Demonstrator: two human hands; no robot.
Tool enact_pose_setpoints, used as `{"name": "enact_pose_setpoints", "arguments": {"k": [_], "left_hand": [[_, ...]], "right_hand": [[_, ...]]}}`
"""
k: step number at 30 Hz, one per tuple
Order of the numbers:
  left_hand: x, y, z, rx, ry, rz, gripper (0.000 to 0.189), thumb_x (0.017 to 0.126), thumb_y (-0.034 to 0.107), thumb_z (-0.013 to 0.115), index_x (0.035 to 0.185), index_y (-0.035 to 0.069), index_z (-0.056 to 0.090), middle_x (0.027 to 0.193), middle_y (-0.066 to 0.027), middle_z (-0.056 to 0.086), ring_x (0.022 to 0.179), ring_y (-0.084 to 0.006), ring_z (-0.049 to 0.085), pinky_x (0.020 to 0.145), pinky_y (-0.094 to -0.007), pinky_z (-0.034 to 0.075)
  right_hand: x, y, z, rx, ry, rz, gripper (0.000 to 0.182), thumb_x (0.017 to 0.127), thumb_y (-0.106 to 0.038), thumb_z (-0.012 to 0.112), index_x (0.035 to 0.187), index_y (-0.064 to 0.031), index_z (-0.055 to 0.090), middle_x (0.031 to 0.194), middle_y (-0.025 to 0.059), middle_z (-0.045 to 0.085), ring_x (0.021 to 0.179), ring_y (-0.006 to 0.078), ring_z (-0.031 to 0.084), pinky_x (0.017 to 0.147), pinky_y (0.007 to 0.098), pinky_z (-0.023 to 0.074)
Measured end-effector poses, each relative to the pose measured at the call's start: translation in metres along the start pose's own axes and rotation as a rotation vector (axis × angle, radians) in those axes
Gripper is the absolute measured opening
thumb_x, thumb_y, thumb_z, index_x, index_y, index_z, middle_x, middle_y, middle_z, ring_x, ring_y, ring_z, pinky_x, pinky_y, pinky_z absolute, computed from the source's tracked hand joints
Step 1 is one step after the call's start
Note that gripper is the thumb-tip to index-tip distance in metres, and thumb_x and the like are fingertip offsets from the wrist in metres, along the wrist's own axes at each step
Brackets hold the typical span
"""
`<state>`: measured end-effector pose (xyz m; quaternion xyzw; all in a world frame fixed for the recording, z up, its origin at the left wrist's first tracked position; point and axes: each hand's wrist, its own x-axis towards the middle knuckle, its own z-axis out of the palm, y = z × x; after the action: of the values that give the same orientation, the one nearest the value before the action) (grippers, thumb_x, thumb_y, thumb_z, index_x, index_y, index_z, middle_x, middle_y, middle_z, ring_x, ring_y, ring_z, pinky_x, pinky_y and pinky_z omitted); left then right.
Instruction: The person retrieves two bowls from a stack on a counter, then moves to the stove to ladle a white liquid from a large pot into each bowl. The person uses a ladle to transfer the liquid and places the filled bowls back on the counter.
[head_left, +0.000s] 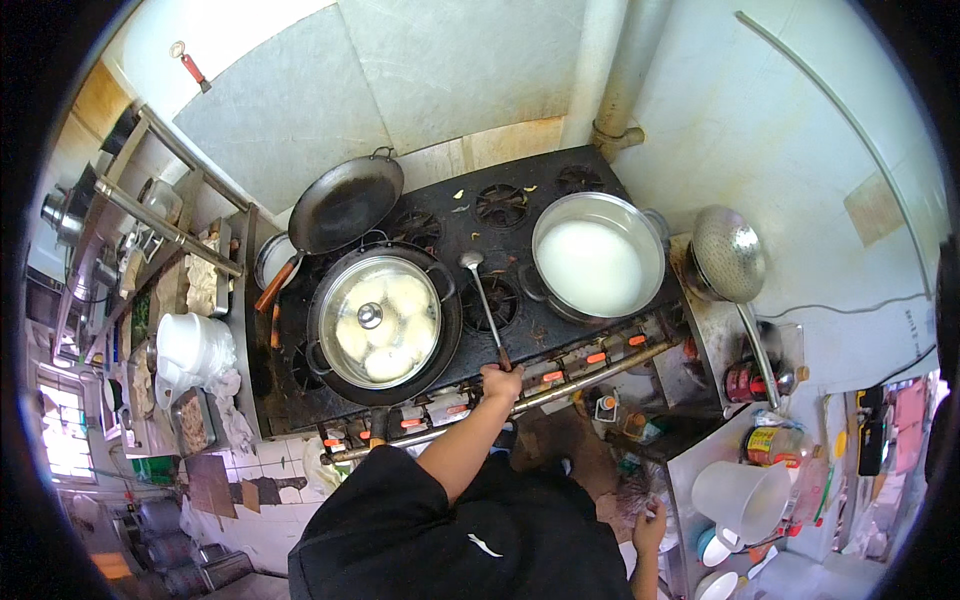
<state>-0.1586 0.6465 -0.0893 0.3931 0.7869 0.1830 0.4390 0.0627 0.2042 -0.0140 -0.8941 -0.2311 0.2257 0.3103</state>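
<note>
At the front edge of the black gas range, my left hand is closed around the wooden handle end of a metal ladle. The ladle's bowl lies beside a burner. Left of it, a two-handled steamer pot with a glass lid sits in a dark wok; several pale, rounded pieces show through the glass. To the right stands a large metal pot of whitish liquid. Low at my right side hangs my right hand, a small whitish thing at its fingers, too blurred to name.
An empty wok leans at the back left. A perforated strainer rests on the right ledge. Orange burner knobs and a metal rail run along the front. Stacked white containers stand left; a plastic jug stands right.
</note>
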Motion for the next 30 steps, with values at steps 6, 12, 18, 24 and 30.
{"name": "enact_pose_setpoints", "arguments": {"k": [6,12,18,24,30], "left_hand": [[-0.024,0.042,-0.015,0.134,0.002,0.142,0.052,0.093,0.045,0.051,0.114,-0.003,0.051,0.110,-0.0305,0.066,0.105,-0.0457,0.064,0.093,-0.0495,0.050],[-0.075,0.037,-0.047,-0.462,-0.047,0.369,0.043,0.101,0.045,0.053,0.083,0.005,0.052,0.066,-0.0102,0.058,0.058,-0.0285,0.058,0.055,-0.0406,0.046],[-0.215,0.032,-0.141,-1.031,-1.014,0.190,0.052,0.101,0.044,0.054,0.061,0.016,0.036,0.050,0.0050,0.030,0.045,-0.0103,0.030,0.043,-0.0260,0.025],[-0.311,0.012,-0.152,-1.044,-1.653,0.282,0.043,0.104,0.030,0.049,0.065,0.013,0.041,0.052,0.0042,0.036,0.052,-0.0108,0.034,0.050,-0.0263,0.029],[-0.367,-0.016,-0.145,-0.904,-1.882,0.351,0.038,0.101,0.022,0.056,0.066,0.013,0.043,0.056,0.0043,0.039,0.055,-0.0097,0.036,0.052,-0.0258,0.028]], "right_hand": [[-0.070,0.140,-0.017,-0.011,0.110,0.124,0.048,0.085,-0.005,0.062,0.130,0.0035,0.051,0.097,0.0168,0.065,0.081,0.0200,0.065,0.065,0.0334,0.0521],[-0.143,0.243,-0.021,0.089,-0.015,0.346,0.046,0.080,-0.014,0.064,0.123,0.0024,0.059,0.086,0.0185,0.068,0.083,0.0242,0.068,0.070,0.0394,0.0536],[-0.202,0.443,0.057,-0.150,-0.025,-0.263,0.038,0.091,-0.027,0.064,0.122,-0.0042,0.065,0.114,0.0191,0.069,0.103,0.0332,0.065,0.092,0.0509,0.0498],[-0.041,0.276,0.004,0.176,-0.211,-0.176,0.033,0.089,-0.023,0.069,0.112,0.0013,0.067,0.105,0.0173,0.070,0.098,0.0279,0.067,0.089,0.0388,0.0519],[-0.007,-0.083,-0.115,0.339,-0.338,-0.746,0.021,0.097,-0.013,0.059,0.109,0.0012,0.069,0.106,0.0135,0.070,0.101,0.0252,0.065,0.091,0.0346,0.0496]]}}
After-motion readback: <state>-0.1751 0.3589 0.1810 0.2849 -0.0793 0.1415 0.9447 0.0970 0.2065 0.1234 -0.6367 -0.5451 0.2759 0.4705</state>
